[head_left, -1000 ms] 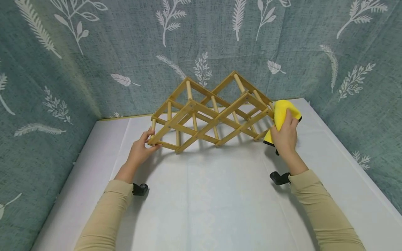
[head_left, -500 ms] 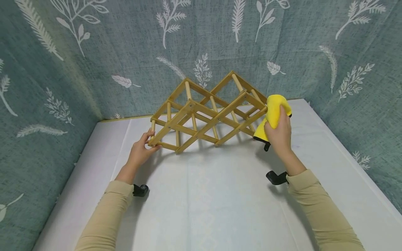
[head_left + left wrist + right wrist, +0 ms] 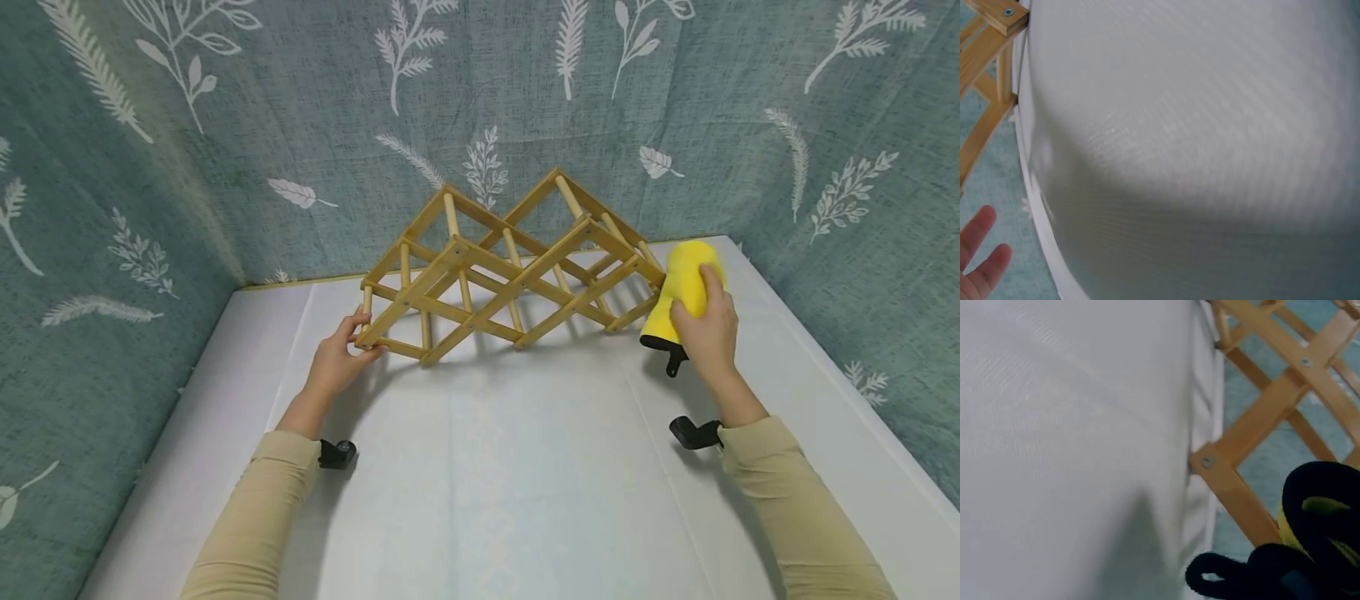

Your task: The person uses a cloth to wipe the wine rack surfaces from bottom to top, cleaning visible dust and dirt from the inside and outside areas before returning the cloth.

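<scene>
A wooden folding wine rack (image 3: 522, 282), made of crossed slats and round dowels, stands on the white table towards the back. My left hand (image 3: 335, 364) holds its left end, with fingers by the end dowel and thumb along the bottom slat. In the left wrist view, parts of the rack (image 3: 986, 52) and two fingertips (image 3: 999, 255) show. At the rack's right end my right hand (image 3: 708, 333) grips a bunched yellow cloth (image 3: 684, 279) with a black hem. The cloth overlaps the end slats in the head view. The right wrist view shows its dark hem and loop (image 3: 1300, 478) beside the slats (image 3: 1260, 419).
A white cloth covers the table (image 3: 480, 467). Teal curtains (image 3: 322, 108) with white leaf prints hang behind and along both sides, close to the rack's back. Black wrist mounts (image 3: 693, 432) stick out inward from both wrists.
My right hand and the yellow cloth have moved left along the rack's right end, then back right and slightly outward. My left hand and the rack stay nearly where they were.
</scene>
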The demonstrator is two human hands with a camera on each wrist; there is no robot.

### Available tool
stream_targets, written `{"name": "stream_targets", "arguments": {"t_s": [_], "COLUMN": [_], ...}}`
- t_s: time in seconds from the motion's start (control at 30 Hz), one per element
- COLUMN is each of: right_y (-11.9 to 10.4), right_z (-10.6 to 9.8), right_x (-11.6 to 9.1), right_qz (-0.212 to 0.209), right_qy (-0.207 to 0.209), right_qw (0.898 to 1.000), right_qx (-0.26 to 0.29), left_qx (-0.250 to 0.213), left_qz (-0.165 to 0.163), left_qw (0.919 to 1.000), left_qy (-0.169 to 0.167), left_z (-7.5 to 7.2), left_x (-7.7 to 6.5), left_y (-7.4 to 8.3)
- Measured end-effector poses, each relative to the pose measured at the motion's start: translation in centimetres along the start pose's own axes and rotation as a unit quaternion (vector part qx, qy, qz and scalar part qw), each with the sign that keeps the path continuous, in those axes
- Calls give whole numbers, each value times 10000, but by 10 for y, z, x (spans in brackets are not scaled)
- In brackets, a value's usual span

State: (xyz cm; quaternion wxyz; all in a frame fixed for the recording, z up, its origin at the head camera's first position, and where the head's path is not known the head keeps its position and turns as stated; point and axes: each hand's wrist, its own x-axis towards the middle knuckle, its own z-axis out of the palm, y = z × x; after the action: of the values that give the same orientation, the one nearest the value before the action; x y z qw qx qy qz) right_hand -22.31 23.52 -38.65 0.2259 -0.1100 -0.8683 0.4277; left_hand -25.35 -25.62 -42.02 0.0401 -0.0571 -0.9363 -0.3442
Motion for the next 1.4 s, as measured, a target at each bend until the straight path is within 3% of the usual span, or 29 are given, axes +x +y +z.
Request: {"name": "stream_targets", "arguments": {"t_s": [0.2,0.53,0.73,0.93,1.1,1.2,1.4], "right_y": [-7,-24,-34,-31,-19,-9,-6], "right_z": [18,38,32,8,-7,-4,21], "right_x": [1,0,0,-3,-4,1,4], "right_qz": [-29,-296,-577,-377,-342,-253,-131], "right_qy": [-267,113,90,-118,266,428,23], "right_qw": [9996,9980,9954,9953,9965,9971,9994], "right_qx": [-57,539,763,882,714,577,319], "left_qx": [-13,-24,-43,-34,-40,-67,-29], "left_qz": [-8,68,26,15,24,24,92], "left_qw": [10000,9999,10000,9999,9999,9999,9999], "left_qy": [-19,86,62,98,91,115,136], "left_z": [1,0,0,-1,-1,-1,-2], "left_x": [0,-1,-2,-2,-1,-1,-1], "left_y": [0,-1,-3,-2,-1,-2,-2]}}
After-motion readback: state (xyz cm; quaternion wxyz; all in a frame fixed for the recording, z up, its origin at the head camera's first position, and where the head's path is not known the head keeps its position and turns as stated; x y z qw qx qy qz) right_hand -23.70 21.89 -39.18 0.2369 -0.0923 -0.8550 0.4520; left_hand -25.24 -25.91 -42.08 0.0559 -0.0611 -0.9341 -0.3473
